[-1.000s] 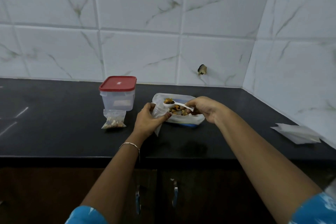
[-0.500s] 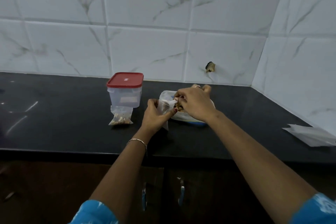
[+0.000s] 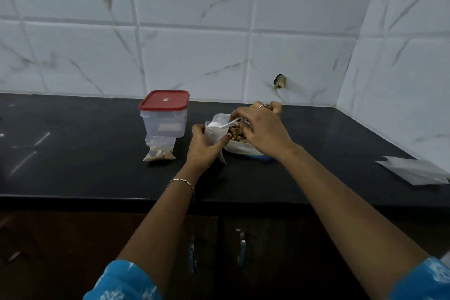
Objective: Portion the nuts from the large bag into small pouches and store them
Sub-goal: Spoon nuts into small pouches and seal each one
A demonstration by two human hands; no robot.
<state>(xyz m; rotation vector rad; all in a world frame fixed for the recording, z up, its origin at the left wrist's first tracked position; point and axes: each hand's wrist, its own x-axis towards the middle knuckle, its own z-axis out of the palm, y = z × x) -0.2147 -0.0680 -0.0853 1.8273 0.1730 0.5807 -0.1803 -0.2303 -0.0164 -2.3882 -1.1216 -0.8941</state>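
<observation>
The left hand (image 3: 203, 147) gripped a small pouch (image 3: 214, 134) upright on the black tabletop (image 3: 73, 165), while the right hand (image 3: 261, 133) pinched a white spoon (image 3: 219, 125) whose bowl sat at the pouch's mouth. Just right of the pouch lay the large bag (image 3: 239, 147) of nuts (image 3: 235, 134). To the left, a filled pouch (image 3: 159, 150) rested just in front of a red-lidded container (image 3: 164, 114). Empty pouches (image 3: 416, 170) lay far right.

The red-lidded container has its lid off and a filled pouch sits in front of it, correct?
Not quite. In the head view the red-lidded container has its lid on, closed. The rest holds: a filled pouch sits in front of it on the countertop.
</observation>
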